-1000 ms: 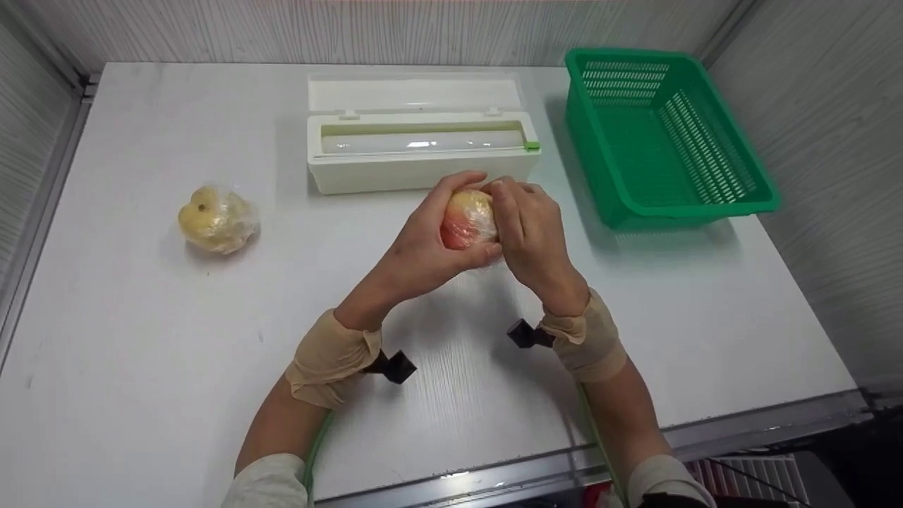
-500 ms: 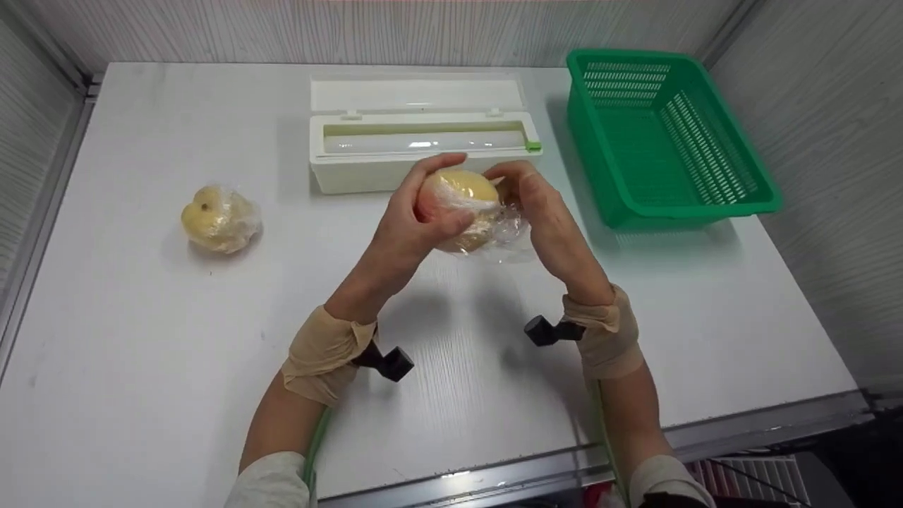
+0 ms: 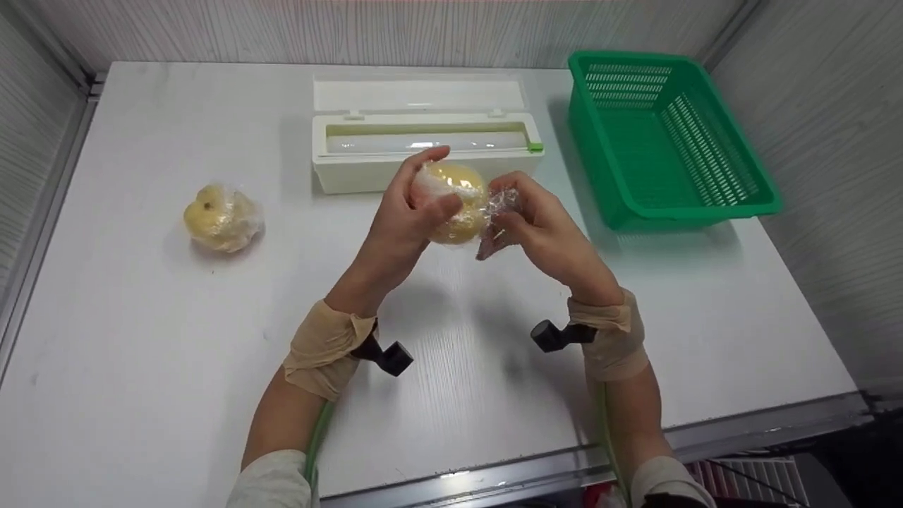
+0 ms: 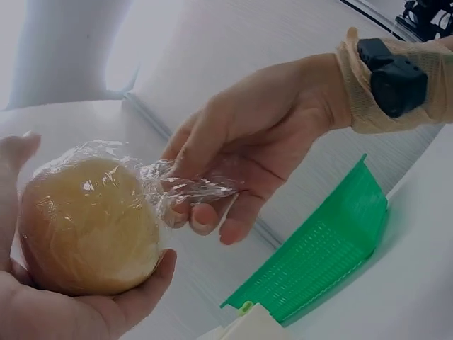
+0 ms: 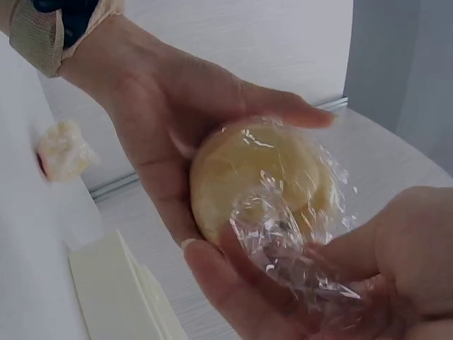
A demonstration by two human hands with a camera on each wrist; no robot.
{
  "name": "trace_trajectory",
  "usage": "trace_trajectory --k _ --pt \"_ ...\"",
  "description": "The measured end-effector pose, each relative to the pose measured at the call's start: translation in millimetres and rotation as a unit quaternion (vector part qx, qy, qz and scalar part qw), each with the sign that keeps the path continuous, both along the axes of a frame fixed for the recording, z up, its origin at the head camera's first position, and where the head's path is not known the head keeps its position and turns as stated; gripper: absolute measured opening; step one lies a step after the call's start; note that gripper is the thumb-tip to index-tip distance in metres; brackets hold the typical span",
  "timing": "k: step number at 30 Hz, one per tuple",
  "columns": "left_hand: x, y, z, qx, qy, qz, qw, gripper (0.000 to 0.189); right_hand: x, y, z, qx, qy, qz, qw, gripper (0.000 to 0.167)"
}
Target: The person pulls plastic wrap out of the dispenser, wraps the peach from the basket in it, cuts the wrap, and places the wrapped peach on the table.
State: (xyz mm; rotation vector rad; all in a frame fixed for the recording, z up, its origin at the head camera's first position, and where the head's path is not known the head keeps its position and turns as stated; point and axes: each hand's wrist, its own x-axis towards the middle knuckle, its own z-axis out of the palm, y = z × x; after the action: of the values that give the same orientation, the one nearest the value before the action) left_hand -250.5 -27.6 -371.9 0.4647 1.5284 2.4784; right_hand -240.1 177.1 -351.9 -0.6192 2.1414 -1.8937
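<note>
My left hand (image 3: 405, 219) grips a yellow peach with a reddish side (image 3: 455, 183), its fingers and thumb curled round it above the table. Clear plastic wrap (image 4: 92, 152) covers the fruit and gathers into a bunched tail (image 5: 283, 248) on its right. That tail is pinched between the thumb and fingers of my right hand (image 3: 550, 226), just beside the peach. A second wrapped yellow peach (image 3: 220, 217) lies on the table to the left. Behind both hands stands a white cling film box (image 3: 423, 173), its lid raised and the roll showing inside.
A green plastic basket (image 3: 621, 201) with slotted walls stands at the back right. The white table (image 3: 176, 367) runs to a metal front edge (image 3: 458, 487). Grey wood-grain panels (image 3: 423, 32) enclose its back and sides.
The peach has moved slightly left and turned, showing more yellow. My right hand has come off the fruit's side and now pinches the gathered film.
</note>
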Motion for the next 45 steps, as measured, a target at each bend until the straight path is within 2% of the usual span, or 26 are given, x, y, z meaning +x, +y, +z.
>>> trace_trajectory --k 3,7,11,14,19,22,24,27,31,33,37,39,41,42,43,44,45 --pt "0.4 1.4 1.0 -0.032 0.009 0.002 0.9994 0.072 -0.4 -2.7 -2.0 -0.036 -0.031 -0.012 0.9988 0.018" --pt "1.5 -0.7 4.3 0.015 -0.006 0.0 0.9999 0.061 -0.8 -6.1 -3.4 -0.091 -0.088 -0.022 0.9917 0.015" --pt "4.4 -0.3 7.0 0.029 -0.011 -0.004 0.9995 0.059 0.4 -11.6 -4.9 -0.104 -0.088 -0.042 0.9898 0.019" --pt "7.1 0.9 8.7 0.019 -0.009 -0.01 0.9997 0.059 1.4 -14.8 -5.8 -0.094 -0.061 -0.077 0.9907 0.026" --pt "7.6 1.7 8.2 0.005 -0.006 -0.009 0.9999 0.059 2.6 -13.1 -4.2 -0.082 0.006 -0.121 0.9893 0.019" --pt "6.2 2.3 6.3 -0.027 0.013 0.01 0.9995 0.06 2.3 -9.4 -3.1 -0.076 0.056 -0.139 0.9858 0.013" --pt "4.8 3.3 3.3 -0.059 0.029 0.031 0.9973 0.061 2.0 -7.7 -2.4 -0.061 0.084 -0.153 0.9828 0.015" --pt "2.4 6.2 -2.9 -0.102 0.051 0.061 0.9916 0.063 4.5 -7.9 -0.8 -0.035 0.115 -0.174 0.9774 0.017" --pt "0.0 10.9 -11.3 -0.141 0.088 0.095 0.9816 0.064 13.1 -14.5 1.3 0.026 0.173 -0.188 0.9665 0.018" --pt "-0.3 12.5 -15.0 -0.163 0.113 0.115 0.9733 0.066 17.3 -20.0 1.1 0.065 0.22 -0.182 0.9561 0.017" --pt "-0.7 16.0 -20.2 -0.211 0.168 0.163 0.9489 0.067 20.7 -31.0 -2.7 0.145 0.309 -0.179 0.923 0.016" --pt "-1.0 17.6 -21.5 -0.228 0.193 0.18 0.9371 0.066 20.2 -35.3 -5.6 0.162 0.332 -0.183 0.9112 0.014" --pt "-1.9 18.6 -21.4 -0.234 0.213 0.185 0.9303 0.064 19.7 -38.7 -7.8 0.166 0.344 -0.187 0.9052 0.014" --pt "-2.3 18.6 -21.0 -0.236 0.219 0.183 0.9289 0.063 19.8 -40.0 -8.6 0.165 0.348 -0.187 0.9037 0.014" --pt "-2.7 18.3 -20.4 -0.233 0.22 0.175 0.9309 0.062 20.1 -41.1 -9.1 0.162 0.35 -0.185 0.9039 0.015" --pt "-3.1 17.6 -19.7 -0.226 0.217 0.162 0.9356 0.061 20.6 -41.7 -9.2 0.158 0.349 -0.181 0.9059 0.017" --pt "-3.6 16.6 -19.2 -0.218 0.21 0.145 0.9419 0.061 21.6 -41.9 -8.6 0.149 0.341 -0.171 0.9124 0.019"
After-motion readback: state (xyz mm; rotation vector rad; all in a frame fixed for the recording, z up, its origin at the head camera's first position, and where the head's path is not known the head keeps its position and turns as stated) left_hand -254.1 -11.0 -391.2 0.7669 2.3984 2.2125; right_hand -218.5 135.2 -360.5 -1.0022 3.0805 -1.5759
